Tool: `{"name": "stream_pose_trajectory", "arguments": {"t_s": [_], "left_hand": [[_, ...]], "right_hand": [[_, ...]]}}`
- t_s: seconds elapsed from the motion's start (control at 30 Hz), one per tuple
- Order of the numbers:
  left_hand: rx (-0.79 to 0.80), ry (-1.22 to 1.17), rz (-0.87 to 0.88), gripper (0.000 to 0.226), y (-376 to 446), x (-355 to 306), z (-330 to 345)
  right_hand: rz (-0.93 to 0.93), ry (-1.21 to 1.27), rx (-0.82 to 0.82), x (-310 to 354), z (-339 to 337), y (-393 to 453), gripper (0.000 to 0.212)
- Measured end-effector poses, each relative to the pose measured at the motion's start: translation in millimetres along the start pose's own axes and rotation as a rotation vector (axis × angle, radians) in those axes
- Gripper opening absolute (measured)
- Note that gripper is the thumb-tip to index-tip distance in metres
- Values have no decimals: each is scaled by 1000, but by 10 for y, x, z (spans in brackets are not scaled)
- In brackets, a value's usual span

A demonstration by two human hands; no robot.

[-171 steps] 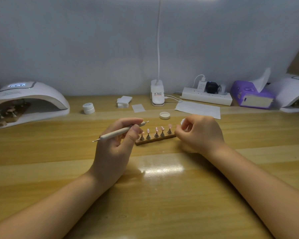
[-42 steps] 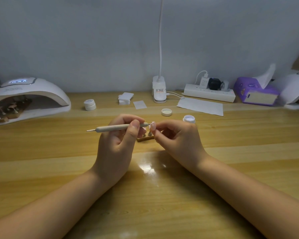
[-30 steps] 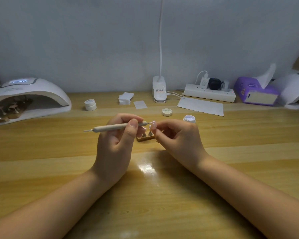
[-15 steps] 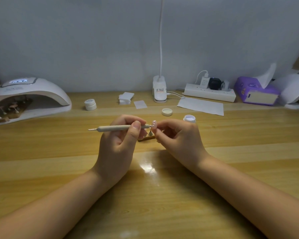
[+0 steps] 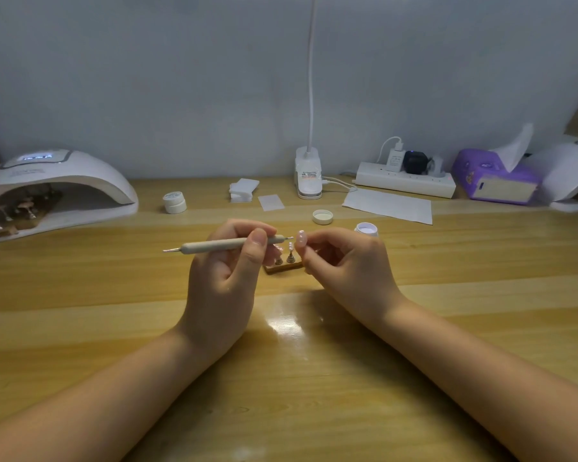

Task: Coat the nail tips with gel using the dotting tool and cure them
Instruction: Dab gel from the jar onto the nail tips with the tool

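Seen from a head-worn camera, over a glossy yellow wooden desk. Left hand with thumb and curled fingers pinching a slim beige dotting tool, held almost level, long axis running left to right, metal ball end aimed rightward. Right hand with fingertips closed on a small glossy pale-pink nail tip, held upright above the desk. Ball end just left of that tip, near but apparently not quite touching; exact contact too small to judge. Coming dab likely a short rightward travel along the tool's own axis, left hand doing the moving. Behind and between the hands, a brown wooden holder bar carrying more tips on little stands. Open white gel jar just beyond the right hand, loose white lid near it. White arched curing lamp well apart at far left, another loaded holder inside.

Compared with half a second ago: almost identical pose, tool end and tip similarly close.
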State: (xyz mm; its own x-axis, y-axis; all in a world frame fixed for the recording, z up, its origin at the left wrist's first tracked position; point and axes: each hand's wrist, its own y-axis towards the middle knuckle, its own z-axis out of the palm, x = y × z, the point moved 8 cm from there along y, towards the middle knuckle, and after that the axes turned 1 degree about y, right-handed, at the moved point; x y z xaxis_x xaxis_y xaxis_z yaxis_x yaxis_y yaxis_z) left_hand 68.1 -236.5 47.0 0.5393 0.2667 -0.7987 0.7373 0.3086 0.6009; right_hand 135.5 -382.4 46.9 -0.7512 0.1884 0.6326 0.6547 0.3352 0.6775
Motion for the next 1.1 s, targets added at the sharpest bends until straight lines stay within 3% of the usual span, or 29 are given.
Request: {"name": "stream_pose_trajectory", "arguments": {"t_s": [0.37, 0.63, 0.83, 1.1], "left_hand": [[-31, 0, -30, 14, 12, 31, -42], [-16, -21, -39, 13, 3, 38, -25], [-6, -28, -33, 13, 1, 39, -15], [6, -6, -30, 13, 4, 50, -4]], "right_hand": [[81, 83, -55, -59, -164, 72, 9], [181, -180, -121, -378, -448, 180, 6], [388, -301, 68, -677, -295, 131, 5], [431, -411, 155, -753, -221, 111, 20]]}}
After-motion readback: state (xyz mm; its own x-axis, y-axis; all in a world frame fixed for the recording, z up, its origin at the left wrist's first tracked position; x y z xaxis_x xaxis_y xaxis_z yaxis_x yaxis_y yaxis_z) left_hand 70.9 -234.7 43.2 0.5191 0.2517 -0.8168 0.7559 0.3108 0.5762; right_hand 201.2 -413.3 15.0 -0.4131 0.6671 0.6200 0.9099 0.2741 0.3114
